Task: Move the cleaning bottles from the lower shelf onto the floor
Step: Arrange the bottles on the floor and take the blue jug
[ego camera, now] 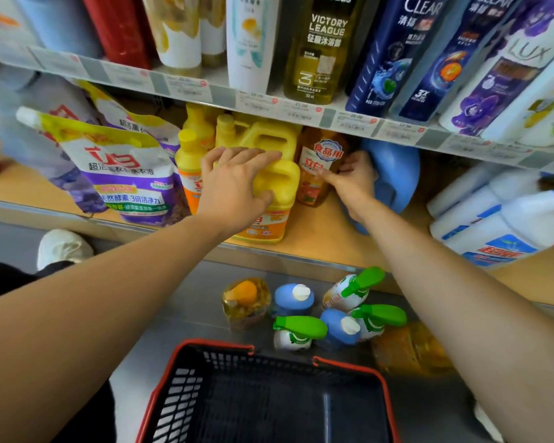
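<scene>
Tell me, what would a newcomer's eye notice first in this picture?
The two hands stand out first: the left hand grips a big yellow jug on the lower shelf, and the right hand reaches between an orange bottle and a blue jug. Below, on the floor, a group of bottles, some with green spray heads, stands next to a red basket.

glossy yellow plastic jug (277,183), wood-look shelf (317,231), red plastic mesh basket (179,407), smooth grey floor (192,302)
</scene>
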